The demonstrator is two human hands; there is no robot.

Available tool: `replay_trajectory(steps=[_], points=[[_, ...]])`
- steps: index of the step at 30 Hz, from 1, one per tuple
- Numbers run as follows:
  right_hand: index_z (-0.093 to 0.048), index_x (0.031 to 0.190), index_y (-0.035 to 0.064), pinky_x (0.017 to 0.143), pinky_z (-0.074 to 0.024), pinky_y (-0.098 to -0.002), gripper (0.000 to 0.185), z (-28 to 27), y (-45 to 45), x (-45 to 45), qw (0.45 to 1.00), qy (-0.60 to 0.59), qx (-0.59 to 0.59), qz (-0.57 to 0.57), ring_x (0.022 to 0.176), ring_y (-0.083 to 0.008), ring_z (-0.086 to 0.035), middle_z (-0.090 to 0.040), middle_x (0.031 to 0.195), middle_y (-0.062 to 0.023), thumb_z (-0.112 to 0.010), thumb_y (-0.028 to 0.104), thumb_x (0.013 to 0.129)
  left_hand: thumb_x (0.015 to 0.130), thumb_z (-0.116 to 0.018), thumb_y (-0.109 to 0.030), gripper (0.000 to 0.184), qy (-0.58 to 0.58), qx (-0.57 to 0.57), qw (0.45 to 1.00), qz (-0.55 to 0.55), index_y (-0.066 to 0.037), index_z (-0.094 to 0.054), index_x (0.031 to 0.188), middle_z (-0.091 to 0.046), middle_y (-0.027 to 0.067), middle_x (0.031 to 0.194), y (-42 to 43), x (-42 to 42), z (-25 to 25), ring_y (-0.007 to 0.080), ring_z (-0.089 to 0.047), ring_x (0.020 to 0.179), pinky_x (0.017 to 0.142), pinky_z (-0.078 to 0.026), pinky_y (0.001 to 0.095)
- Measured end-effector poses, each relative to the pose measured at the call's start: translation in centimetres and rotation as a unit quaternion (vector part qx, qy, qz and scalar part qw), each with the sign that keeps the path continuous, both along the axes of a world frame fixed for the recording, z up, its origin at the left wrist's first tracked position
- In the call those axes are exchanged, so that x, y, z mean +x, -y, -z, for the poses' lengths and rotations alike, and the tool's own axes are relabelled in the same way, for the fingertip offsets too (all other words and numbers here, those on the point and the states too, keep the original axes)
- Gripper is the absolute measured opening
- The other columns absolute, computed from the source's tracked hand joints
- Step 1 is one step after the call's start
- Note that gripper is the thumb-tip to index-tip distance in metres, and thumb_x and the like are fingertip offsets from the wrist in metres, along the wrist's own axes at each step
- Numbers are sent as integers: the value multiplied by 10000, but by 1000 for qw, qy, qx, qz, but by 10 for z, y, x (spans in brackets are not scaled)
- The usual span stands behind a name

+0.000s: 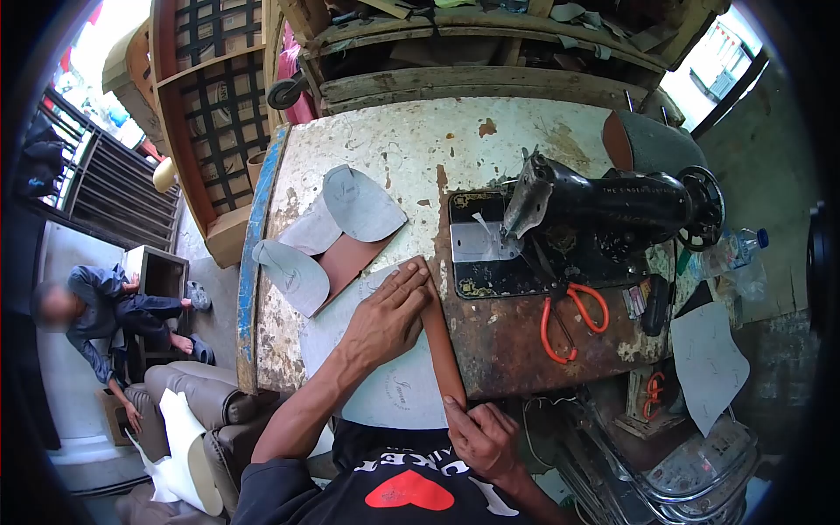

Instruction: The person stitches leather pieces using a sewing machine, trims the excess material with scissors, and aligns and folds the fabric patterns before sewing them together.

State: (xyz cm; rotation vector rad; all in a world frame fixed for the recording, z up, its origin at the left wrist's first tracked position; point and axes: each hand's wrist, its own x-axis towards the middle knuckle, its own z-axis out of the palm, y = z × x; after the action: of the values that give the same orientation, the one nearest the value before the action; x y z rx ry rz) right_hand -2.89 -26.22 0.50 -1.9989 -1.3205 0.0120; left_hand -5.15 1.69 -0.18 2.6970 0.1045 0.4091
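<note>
A leatherette piece lies on the table in front of me, its pale grey backing facing up. Along its right side runs a brown folded-over edge. My left hand rests flat across the upper part, fingers stretched out with their tips on the brown edge. At the near end of that edge, my right hand grips the corner between thumb and index finger, with the other fingers curled. The thumb is partly hidden. Beyond my left hand lie more grey-backed leatherette pieces, one showing its brown face.
A black sewing machine stands at the right of the worn table. Orange-handled scissors lie before it. A grey cut piece hangs at the right edge. At far left, a person sits near brown upholstery.
</note>
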Motion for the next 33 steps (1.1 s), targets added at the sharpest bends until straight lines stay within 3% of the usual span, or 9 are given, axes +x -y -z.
replay_trajectory(steps=[5,7,13,20,23,26,27,29,33], points=[[-756,1315,74,543,-465,-351,602,-1,0,-3,1000,-12,-14,6,617,-194,-529,-422,728,-26,-785,-41,724,847,-630,-41,427,-23,-18,1000,5,14,-628,1270,-571,222,1517,-4,3,4,366,-464,1498,1283,-321,531],[-754,1318,73,543,-466,-352,612,-2,1,-3,1000,-20,-15,8,625,-197,-533,-420,733,-30,-787,-47,718,930,-647,-185,442,-32,-110,993,-20,23,-596,1317,-554,213,1541,1,4,-5,365,-438,1515,1293,-280,546],[-761,1304,66,552,-476,-359,596,4,8,-3,999,-32,-21,12,626,-200,-541,-448,741,-33,-786,-59,723,996,-678,-408,578,-101,-68,989,-84,6,-559,1382,-478,157,1626,16,6,-7,341,-352,1568,1305,-225,527],[-751,1322,71,552,-483,-337,582,8,13,3,999,-39,-16,-29,651,-166,-531,-452,746,-10,-795,2,745,994,-655,-371,580,-109,-39,988,-98,-1,-534,1424,-439,125,1660,20,6,-1,308,-315,1590,1314,-173,527],[-761,1291,70,564,-506,-334,512,1,11,6,999,-25,-33,-22,671,-179,-591,-524,777,-14,-830,58,784,999,-642,-377,613,-116,-33,988,-92,8,-514,1458,-415,121,1676,20,6,-1,302,-308,1594,1319,-157,522],[-745,1169,44,623,-572,-347,319,-20,1,5,976,-206,1,68,741,-258,-736,-721,903,-96,-838,217,917,1002,-635,-362,654,-98,-13,991,-90,8,-468,1515,-390,138,1687,22,5,4,308,-299,1596,1321,-162,522],[-745,1169,44,623,-572,-347,319,-21,-4,1,976,-206,2,67,741,-258,-736,-721,903,-96,-838,217,917,1002,-635,-362,654,-98,-12,991,-91,8,-468,1515,-390,138,1687,23,5,5,308,-299,1596,1321,-162,522],[-708,1132,36,620,-574,-352,276,-24,-12,-3,890,-422,-28,171,717,-265,-740,-736,874,-121,-825,180,928,999,-637,-341,635,-86,-28,991,-97,4,-468,1506,-384,165,1686,24,6,5,323,-302,1593,1319,-170,526],[-686,1116,16,631,-584,-359,245,-31,-10,4,958,-276,38,61,724,-264,-750,-725,858,-142,-807,70,911,984,-665,-290,607,-74,-42,993,-83,-6,-476,1486,-400,193,1669,26,12,4,342,-321,1583,1312,-199,534]])
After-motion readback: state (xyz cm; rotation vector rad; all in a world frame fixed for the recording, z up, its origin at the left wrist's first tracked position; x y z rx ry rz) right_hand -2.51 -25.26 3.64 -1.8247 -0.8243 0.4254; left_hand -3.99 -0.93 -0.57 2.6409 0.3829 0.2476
